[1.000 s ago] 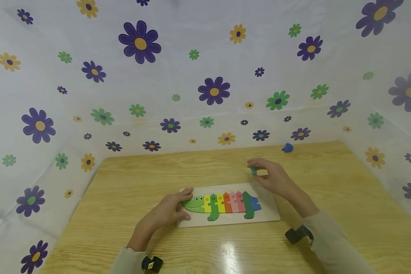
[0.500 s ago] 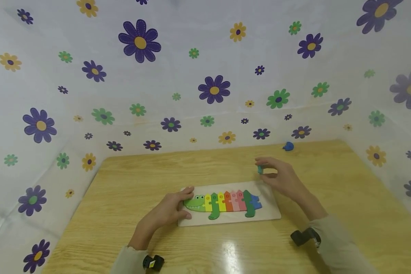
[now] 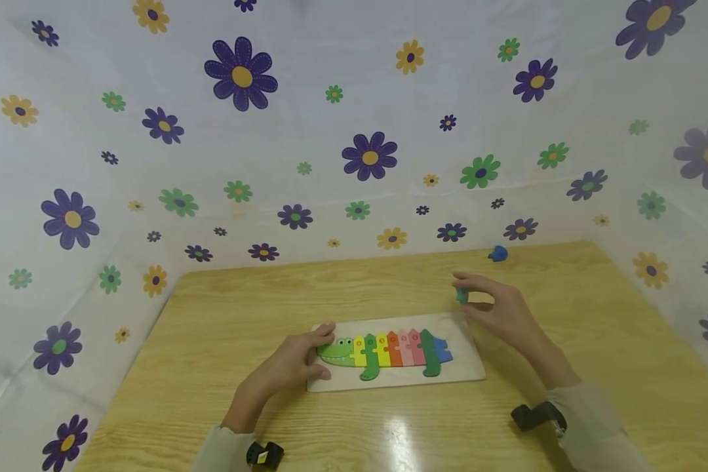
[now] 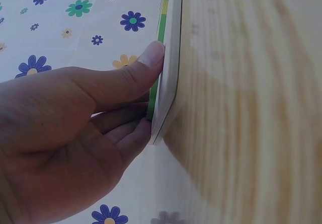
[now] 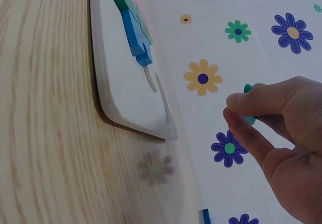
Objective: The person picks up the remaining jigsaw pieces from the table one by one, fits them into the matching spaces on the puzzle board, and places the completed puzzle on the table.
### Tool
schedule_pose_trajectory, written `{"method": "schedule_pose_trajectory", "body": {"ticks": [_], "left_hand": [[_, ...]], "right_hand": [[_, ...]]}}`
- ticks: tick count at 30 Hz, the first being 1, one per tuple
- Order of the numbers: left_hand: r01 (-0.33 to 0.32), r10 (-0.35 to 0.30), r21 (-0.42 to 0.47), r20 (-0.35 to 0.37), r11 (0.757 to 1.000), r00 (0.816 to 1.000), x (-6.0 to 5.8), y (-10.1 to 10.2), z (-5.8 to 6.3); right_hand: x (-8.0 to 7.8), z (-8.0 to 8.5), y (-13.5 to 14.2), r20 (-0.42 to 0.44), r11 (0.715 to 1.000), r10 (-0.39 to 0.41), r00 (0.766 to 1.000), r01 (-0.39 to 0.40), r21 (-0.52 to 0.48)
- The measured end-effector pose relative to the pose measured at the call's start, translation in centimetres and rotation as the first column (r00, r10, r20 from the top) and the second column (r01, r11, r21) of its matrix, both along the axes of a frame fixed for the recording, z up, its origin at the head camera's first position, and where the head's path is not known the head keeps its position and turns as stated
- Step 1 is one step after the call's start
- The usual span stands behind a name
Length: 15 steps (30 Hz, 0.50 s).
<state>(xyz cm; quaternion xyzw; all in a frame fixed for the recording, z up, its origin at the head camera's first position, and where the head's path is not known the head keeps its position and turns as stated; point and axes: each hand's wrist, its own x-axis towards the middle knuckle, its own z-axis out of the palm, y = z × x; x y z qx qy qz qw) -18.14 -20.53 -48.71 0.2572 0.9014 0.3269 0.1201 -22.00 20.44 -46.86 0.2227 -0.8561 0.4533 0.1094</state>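
Note:
A pale wooden puzzle board [image 3: 466,364] lies on the table, bearing a crocodile of interlocking coloured pieces. The green head piece [image 3: 336,355] is at its left, several striped body pieces run across, and a blue piece [image 3: 441,349] ends the row. Curved tail outlines show on the bare right part in the right wrist view. My left hand [image 3: 286,360] rests at the board's left end, thumb [image 4: 151,55] touching near the green head. My right hand [image 3: 501,311] pinches a small teal puzzle piece [image 3: 461,295] between thumb and fingertips, above the board's far right corner. Fingers partly hide the piece.
Another blue piece [image 3: 498,254] lies near the table's back edge at the right. The wooden table [image 3: 242,295] meets flower-patterned white sheeting [image 3: 307,131] at the back and sides. A black wrist camera [image 3: 265,454] sits on each wrist.
My right hand has moved to the right with the teal piece in its fingertips. My left hand stays at the board's left end, and the board has hardly shifted.

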Motion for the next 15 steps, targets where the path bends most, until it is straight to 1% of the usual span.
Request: {"method": "schedule_pose_trajectory", "body": {"ticks": [3,7,11,15], "left_hand": [[-0.014,0.014,-0.004,-0.004,1.0,1.0,0.18,0.0,0.09],[-0.03,0.03,-0.016,-0.007,0.999,1.0,0.25,0.02,0.05],[-0.025,0.025,-0.016,0.001,1.0,1.0,0.34,0.08,-0.12],[-0.018,0.018,-0.007,-0.007,1.0,1.0,0.32,0.09,-0.12]], "right_hand": [[0.07,0.18,0.26,-0.048,1.0,0.019,0.999,-0.019,0.014],[0.34,0.4,0.48,-0.098,0.999,0.024,0.995,-0.021,0.028],[0.69,0.53,0.54,-0.128,0.999,0.027,0.991,-0.021,0.041],[0.68,0.58,0.8,-0.152,0.999,0.019,0.988,-0.013,0.043]]}}
